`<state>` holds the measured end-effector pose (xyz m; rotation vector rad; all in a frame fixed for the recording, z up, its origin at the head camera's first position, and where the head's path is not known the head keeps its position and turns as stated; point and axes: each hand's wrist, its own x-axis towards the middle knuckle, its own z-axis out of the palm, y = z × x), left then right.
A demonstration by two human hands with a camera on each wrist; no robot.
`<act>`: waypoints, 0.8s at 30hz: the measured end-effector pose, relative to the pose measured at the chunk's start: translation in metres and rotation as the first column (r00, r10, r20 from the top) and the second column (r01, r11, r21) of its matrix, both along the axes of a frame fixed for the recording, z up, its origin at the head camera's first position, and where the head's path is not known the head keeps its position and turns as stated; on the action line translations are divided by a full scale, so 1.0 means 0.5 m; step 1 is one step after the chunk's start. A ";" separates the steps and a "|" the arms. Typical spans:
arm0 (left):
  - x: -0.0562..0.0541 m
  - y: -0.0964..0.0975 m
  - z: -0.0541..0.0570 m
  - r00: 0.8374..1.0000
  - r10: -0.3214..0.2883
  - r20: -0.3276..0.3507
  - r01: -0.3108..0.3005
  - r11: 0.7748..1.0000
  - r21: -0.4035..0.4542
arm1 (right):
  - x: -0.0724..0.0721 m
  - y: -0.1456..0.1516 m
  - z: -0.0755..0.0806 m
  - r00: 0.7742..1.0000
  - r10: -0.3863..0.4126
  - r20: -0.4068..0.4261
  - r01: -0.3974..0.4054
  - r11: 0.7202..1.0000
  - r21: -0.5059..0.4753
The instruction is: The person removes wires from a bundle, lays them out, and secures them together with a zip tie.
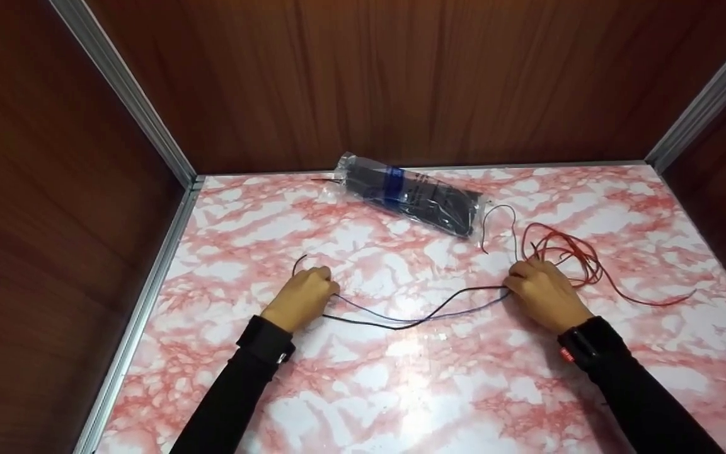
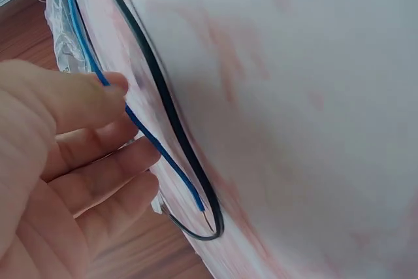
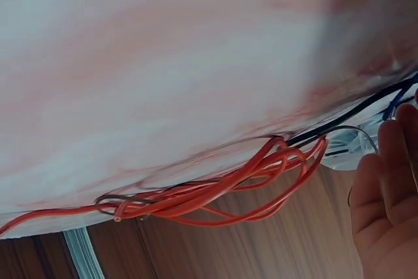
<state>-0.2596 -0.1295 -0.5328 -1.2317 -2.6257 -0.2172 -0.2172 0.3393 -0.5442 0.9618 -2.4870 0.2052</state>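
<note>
My left hand (image 1: 300, 296) pinches a blue wire (image 2: 160, 148) between thumb and index finger, near its bare copper end; the other fingers curl loosely below. Beside it a thicker black wire (image 2: 157, 73) runs past and bends back in a loop under the blue end. Both wires stretch across the table and cross midway. My right hand (image 1: 542, 293) is at their other side, its fingertips together on the blue wire; the thumb is hidden in the right wrist view. The black wire (image 3: 353, 114) passes by these fingers toward a tangled red wire (image 3: 215, 194).
At the back lies a clear plastic packet (image 1: 413, 195) of black strips with a blue label. A thin dark strand (image 1: 514, 221) arches between packet and right hand. Brown wood-grain panels (image 1: 401, 82) with metal edging enclose the marbled red-and-white table (image 1: 401, 391) on the left, back and right.
</note>
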 end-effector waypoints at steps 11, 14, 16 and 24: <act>-0.006 -0.004 0.004 1.000 0.010 -0.012 -0.009 1.000 0.024 | -0.033 0.039 0.033 0.972 -0.231 0.047 0.236 0.951 -0.202; -0.003 -0.009 0.002 1.000 0.022 0.003 -0.022 1.000 0.016 | -0.050 0.036 0.035 0.942 -0.317 0.115 0.333 0.927 -0.173; -0.003 -0.010 0.001 1.000 0.027 0.009 -0.027 1.000 0.015 | -0.060 0.031 0.033 0.917 -0.360 0.170 0.385 0.910 -0.152; -0.019 0.013 0.021 0.997 0.004 -0.079 -0.004 1.000 -0.001 | -0.079 0.008 0.025 0.873 -0.405 0.273 0.465 0.860 -0.211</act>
